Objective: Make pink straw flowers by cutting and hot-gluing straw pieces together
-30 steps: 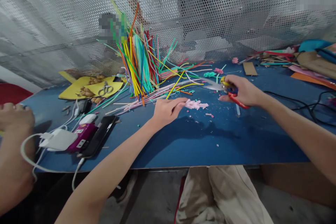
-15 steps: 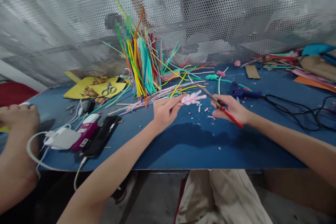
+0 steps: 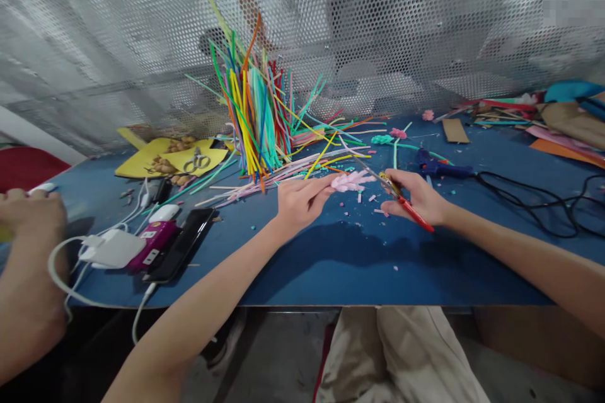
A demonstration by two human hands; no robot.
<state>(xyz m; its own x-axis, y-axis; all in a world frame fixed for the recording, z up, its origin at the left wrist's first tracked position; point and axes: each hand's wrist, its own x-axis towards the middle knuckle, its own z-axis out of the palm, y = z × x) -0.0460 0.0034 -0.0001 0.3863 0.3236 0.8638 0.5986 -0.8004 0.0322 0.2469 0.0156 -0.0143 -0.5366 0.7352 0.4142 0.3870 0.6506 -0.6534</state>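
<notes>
My left hand (image 3: 302, 200) pinches a pink fuzzy pipe-cleaner piece (image 3: 350, 181) just above the blue table (image 3: 340, 252). My right hand (image 3: 418, 196) grips red and yellow handled scissors (image 3: 394, 192), their blades pointing left toward the pink piece. Small pink offcuts (image 3: 373, 201) lie on the table between and below the two hands.
A tall bundle of coloured pipe cleaners (image 3: 255, 119) stands behind my left hand. A blue glue gun (image 3: 437, 168) with black cable (image 3: 543, 201) lies at the right. Phone (image 3: 177, 252), charger (image 3: 111, 249) and another person's hand (image 3: 28, 220) are at the left. Perforated metal screen (image 3: 378, 31) behind.
My right hand came in from the far right, where the glue gun now lies bare, toward my left hand. The left hand lifted the pink piece off the table toward the scissor blades.
</notes>
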